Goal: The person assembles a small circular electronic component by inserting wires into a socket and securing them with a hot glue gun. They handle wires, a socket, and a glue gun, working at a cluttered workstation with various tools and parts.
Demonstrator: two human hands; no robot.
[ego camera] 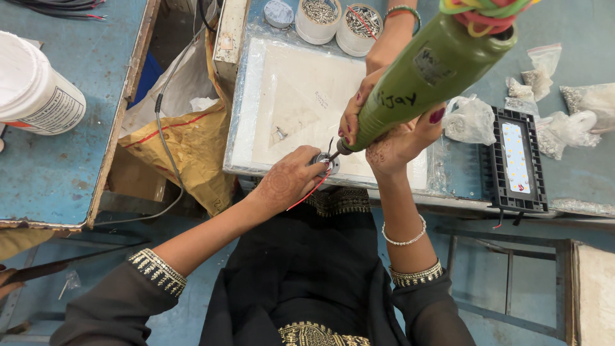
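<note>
I count two white tubs of screws [319, 19] far centre, one green power screwdriver [429, 74]. One black LED panel [516, 160] right, one white bucket [32, 90] far left.

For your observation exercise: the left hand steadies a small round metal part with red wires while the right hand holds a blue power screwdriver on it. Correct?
Not quite: the head view shows a green power screwdriver, not blue. The left hand does steady the round metal part, and the right hand holds the tool.

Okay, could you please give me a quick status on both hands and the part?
Left hand pins small round part at white pad's edge. Right hand grips green electric screwdriver, bit on part. Another person's hand also touches the driver.
</note>
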